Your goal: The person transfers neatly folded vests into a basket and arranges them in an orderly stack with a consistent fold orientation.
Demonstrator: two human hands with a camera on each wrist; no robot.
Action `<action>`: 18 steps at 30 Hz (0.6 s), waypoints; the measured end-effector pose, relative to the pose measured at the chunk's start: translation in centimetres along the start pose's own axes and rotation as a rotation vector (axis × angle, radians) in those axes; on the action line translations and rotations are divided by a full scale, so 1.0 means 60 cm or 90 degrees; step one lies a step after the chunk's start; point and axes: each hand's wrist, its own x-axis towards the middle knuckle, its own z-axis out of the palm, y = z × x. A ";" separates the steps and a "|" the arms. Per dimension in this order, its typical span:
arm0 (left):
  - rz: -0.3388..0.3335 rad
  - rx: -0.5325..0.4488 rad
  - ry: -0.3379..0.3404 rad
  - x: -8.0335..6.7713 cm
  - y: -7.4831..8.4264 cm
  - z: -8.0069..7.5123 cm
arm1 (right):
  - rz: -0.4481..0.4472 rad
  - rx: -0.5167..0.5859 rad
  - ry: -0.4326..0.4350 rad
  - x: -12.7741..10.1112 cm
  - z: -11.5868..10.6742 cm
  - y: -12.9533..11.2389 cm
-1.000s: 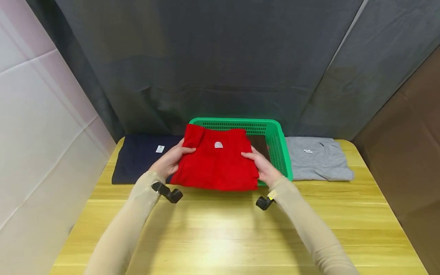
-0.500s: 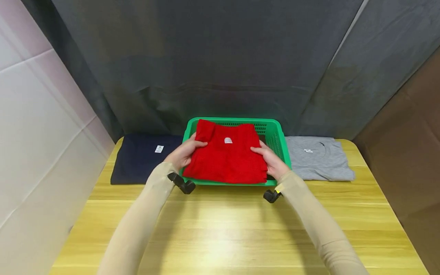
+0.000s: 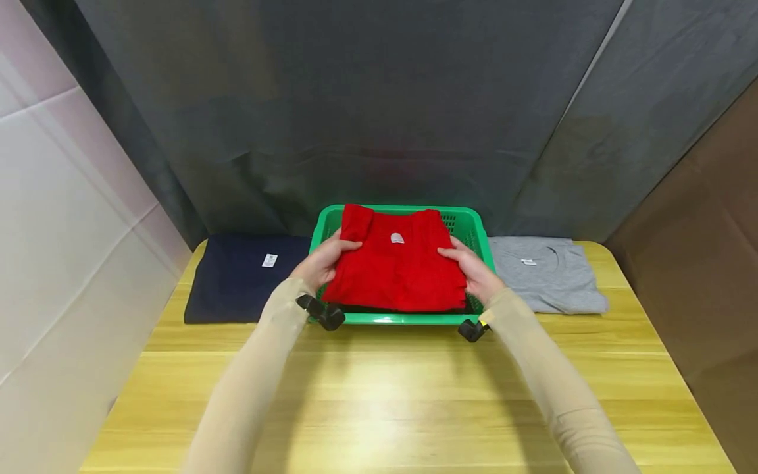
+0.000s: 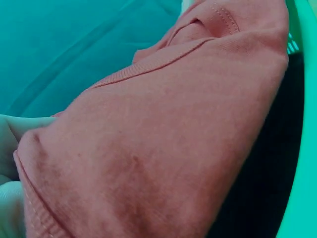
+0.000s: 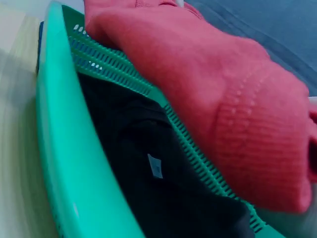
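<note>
A folded red shirt [image 3: 397,273] with a white neck label spans both hands over the green basket [image 3: 408,319]. My left hand [image 3: 324,262] grips its left edge, thumb on top and fingers underneath. At the opposite edge my right hand [image 3: 474,268] pinches the cloth the same way. In the right wrist view the red shirt [image 5: 198,84] hangs above a dark folded garment [image 5: 143,144] with a small pale label, which lies inside the basket [image 5: 79,163]. The left wrist view shows the shirt's underside filling most of the frame, with fingers [image 4: 12,198] at its edge.
A folded navy garment [image 3: 237,283] with a white tag lies on the wooden table [image 3: 379,388] left of the basket. To the right lies a folded grey T-shirt [image 3: 547,280]. A dark grey curtain [image 3: 355,99] stands directly behind the basket.
Both hands have carried the red shirt rightward and slightly back, from overlapping the basket's front left to over its middle. The grip stays the same.
</note>
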 end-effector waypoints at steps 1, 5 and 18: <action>0.001 -0.004 0.001 0.001 -0.001 0.001 | 0.002 -0.001 -0.001 0.000 -0.001 -0.001; 0.002 -0.012 0.005 0.004 -0.006 0.004 | 0.014 -0.003 0.008 0.000 -0.004 -0.004; -0.026 0.013 0.044 0.016 -0.033 0.007 | 0.058 -0.042 0.018 0.000 -0.006 -0.001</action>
